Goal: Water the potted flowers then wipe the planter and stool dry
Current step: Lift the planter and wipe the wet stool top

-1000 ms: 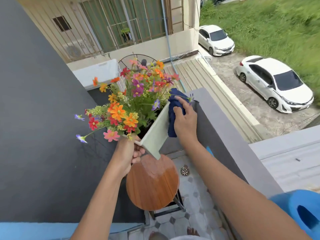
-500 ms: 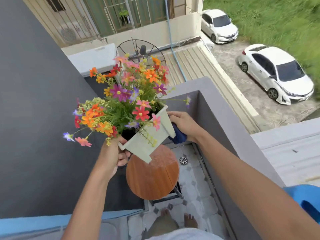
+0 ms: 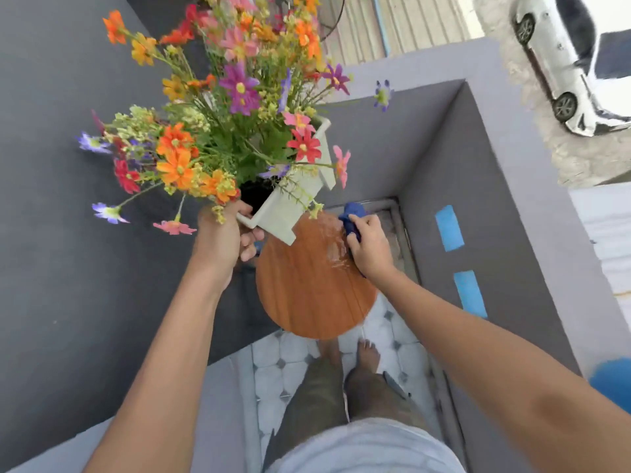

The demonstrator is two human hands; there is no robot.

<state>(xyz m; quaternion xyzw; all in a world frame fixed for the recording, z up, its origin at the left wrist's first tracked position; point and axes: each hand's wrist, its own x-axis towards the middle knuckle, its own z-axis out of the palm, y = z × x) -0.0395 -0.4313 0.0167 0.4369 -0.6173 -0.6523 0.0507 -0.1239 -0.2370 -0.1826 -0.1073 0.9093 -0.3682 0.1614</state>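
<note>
My left hand (image 3: 223, 235) grips the near corner of the white square planter (image 3: 290, 203) and holds it tilted in the air above the stool. Colourful flowers (image 3: 222, 107) fill the planter and spread up and left. Below it stands the round wooden stool (image 3: 307, 295), its far right part glistening with water. My right hand (image 3: 368, 247) presses a dark blue cloth (image 3: 351, 216) onto that wet far right edge of the seat.
A grey parapet wall (image 3: 495, 216) with two blue tape strips (image 3: 450, 228) closes the balcony on the right; a dark grey wall (image 3: 51, 233) rises on the left. My bare feet (image 3: 367, 353) stand on the tiled floor. A blue watering can (image 3: 611, 384) shows at the right edge.
My right hand with the cloth left the planter's side and dropped onto the stool's wet seat. The left hand kept the planter lifted. The view tilted further downward.
</note>
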